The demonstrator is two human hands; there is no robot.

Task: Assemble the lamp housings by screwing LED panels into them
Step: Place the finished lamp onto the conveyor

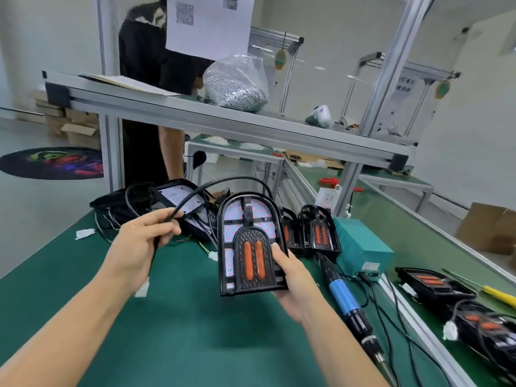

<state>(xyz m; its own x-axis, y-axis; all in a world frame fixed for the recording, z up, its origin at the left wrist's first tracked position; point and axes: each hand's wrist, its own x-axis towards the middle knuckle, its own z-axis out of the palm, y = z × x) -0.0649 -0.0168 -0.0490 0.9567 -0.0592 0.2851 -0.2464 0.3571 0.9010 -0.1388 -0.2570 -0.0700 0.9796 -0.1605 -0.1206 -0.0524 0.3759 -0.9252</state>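
Right hand (290,277) grips an arch-shaped black lamp housing (251,244) w/ white LED panel and two orange lenses, held upright above the green bench (173,331), mid-width. Left hand (139,244) pinches its black cable (195,191).

Housing looks light, rigid plastic; panel prob. fragile, so hold by the rim. Cable is floppy and may snag.

Blue electric screwdriver (346,300) lies toward the bench's right edge; more housings (321,230) sit at the back. Factory room, another person (150,88) behind.

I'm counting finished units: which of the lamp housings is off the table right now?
The housing held up in the right hand. The others stand by the teal box or lie along the right edge.
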